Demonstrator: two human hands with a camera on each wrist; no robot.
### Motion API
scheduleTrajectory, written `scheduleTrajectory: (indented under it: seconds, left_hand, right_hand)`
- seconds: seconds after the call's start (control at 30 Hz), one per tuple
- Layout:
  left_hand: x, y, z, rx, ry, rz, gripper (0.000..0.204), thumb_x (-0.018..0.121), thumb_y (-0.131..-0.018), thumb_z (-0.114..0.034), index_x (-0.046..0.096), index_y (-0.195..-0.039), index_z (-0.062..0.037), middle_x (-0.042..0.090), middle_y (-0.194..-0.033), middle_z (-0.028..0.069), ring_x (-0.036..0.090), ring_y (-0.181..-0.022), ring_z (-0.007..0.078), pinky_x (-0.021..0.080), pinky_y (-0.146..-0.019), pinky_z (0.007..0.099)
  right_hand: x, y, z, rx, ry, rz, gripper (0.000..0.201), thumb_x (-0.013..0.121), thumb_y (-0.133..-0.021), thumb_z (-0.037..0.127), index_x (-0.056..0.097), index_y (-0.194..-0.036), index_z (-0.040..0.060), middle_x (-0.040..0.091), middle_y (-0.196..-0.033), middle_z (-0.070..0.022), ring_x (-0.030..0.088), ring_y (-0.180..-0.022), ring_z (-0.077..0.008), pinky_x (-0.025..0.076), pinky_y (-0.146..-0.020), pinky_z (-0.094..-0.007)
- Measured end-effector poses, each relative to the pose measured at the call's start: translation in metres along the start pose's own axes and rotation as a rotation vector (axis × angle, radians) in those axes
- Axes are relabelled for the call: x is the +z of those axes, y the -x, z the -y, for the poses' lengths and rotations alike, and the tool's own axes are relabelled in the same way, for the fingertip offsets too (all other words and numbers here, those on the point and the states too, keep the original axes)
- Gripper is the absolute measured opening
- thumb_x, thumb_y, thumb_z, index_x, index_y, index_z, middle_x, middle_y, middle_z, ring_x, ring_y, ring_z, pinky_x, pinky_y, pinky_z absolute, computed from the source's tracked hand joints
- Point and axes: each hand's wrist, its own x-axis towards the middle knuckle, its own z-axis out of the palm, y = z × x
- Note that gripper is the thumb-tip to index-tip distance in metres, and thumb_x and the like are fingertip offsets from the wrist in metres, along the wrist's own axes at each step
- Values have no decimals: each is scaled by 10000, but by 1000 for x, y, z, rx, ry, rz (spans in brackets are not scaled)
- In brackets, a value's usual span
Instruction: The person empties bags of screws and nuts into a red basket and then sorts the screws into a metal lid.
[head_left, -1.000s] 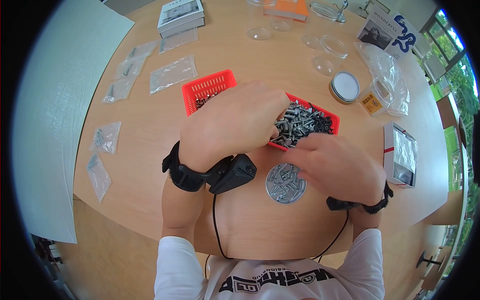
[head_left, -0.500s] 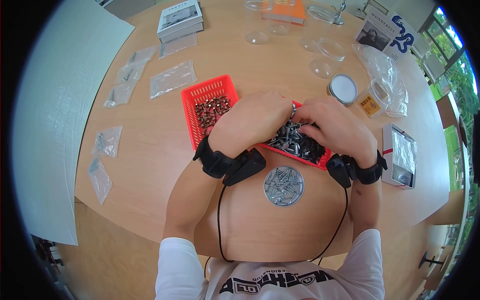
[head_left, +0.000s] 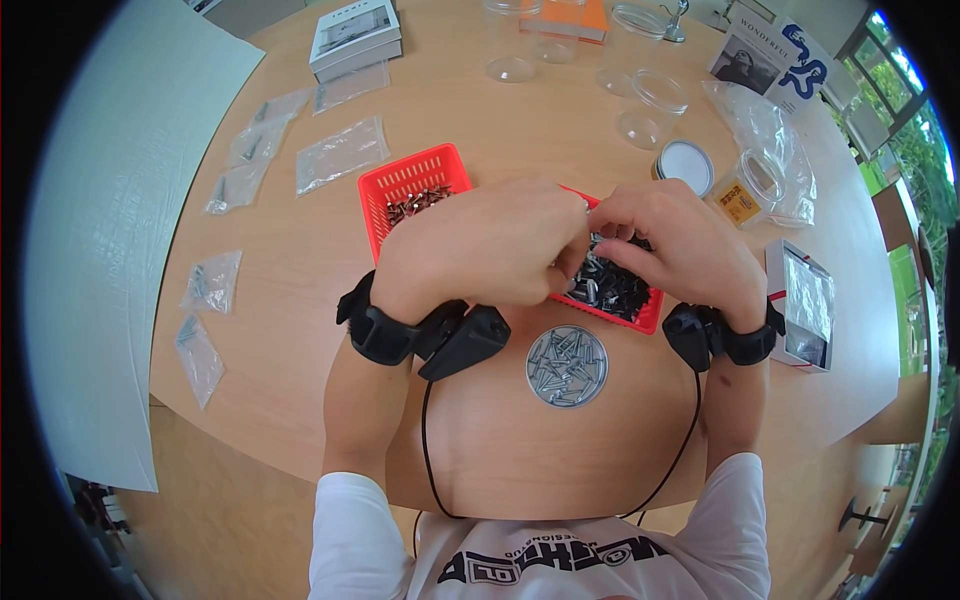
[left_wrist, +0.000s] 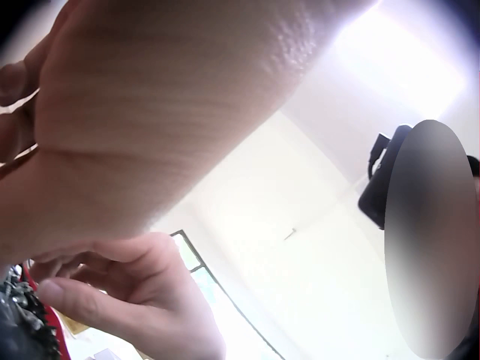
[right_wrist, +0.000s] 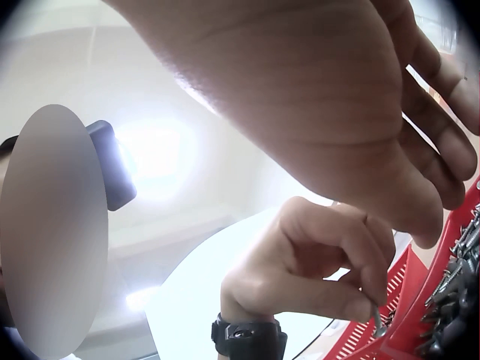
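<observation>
In the head view a red basket (head_left: 640, 324) of mixed silver and black screws lies under both hands. My left hand (head_left: 490, 240) is over its left part and pinches a small silver screw (right_wrist: 379, 321) between thumb and forefinger, seen in the right wrist view. My right hand (head_left: 672, 240) hovers over the basket's far side, fingers loosely bent, thumb apart from them, nothing visible between. Nearer the body sits a round dish (head_left: 567, 404) of silver screws. A second red basket (head_left: 375, 215) with copper-coloured screws is left of the hands, partly hidden by the left hand.
Small plastic bags (head_left: 343, 155) lie on the left, some with screws inside. Clear jars (head_left: 655, 105), a round lidded tin (head_left: 686, 165) and a yellow-labelled cup (head_left: 742, 203) stand at the back right. An open box (head_left: 803, 310) is at the right. Cables hang from both wrists.
My right hand moved from near the round dish up over the screw basket, then stayed there. The left hand shifted right, then back left, covering more of the copper-coloured screws again.
</observation>
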Motion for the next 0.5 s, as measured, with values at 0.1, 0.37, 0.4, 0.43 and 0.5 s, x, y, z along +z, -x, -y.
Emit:
scheduleTrajectory:
  seconds: [0.1, 0.37, 0.4, 0.43, 0.5]
  left_hand:
    - [5, -4, -11, 3, -4, 144, 100, 704, -770, -110, 730, -847, -53, 701, -864, 78, 643, -946, 254, 526, -791, 369]
    - [15, -4, 29, -98, -65, -207, 230, 757, -716, -83, 720, -942, -66, 678, -953, 89, 626, -975, 268, 515, -835, 367]
    - [16, -7, 34, -121, -62, -192, 258, 765, -703, -72, 716, -956, -64, 673, -967, 95, 624, -988, 272, 514, -839, 371]
    - [15, -11, 37, -145, -60, -176, 287, 773, -691, -62, 712, -971, -61, 668, -981, 101, 622, -1000, 275, 513, -843, 375]
    - [18, -15, 38, -173, -80, -150, 307, 782, -677, -50, 712, -976, -53, 666, -990, 112, 621, -1016, 283, 512, -849, 384]
  right_hand:
    - [-6, 1, 0, 4, -38, -18, 183, 675, -840, 104, 695, -992, 4, 691, -880, -164, 648, -856, -361, 511, -787, -424]
    - [-7, 0, -8, 49, -46, 12, 188, 674, -830, 96, 697, -986, -6, 690, -853, -172, 655, -843, -360, 517, -776, -423]
    - [-6, -1, -5, 51, -32, 25, 186, 674, -831, 99, 701, -985, -3, 689, -866, -173, 652, -866, -359, 514, -793, -425]
    - [-4, -2, -4, 53, -18, 39, 185, 675, -831, 101, 704, -983, 1, 688, -879, -174, 650, -889, -358, 511, -809, -427]
    - [8, -4, -14, 8, 31, 64, 186, 699, -845, 116, 700, -1004, 20, 671, -930, -144, 629, -921, -330, 496, -834, -413]
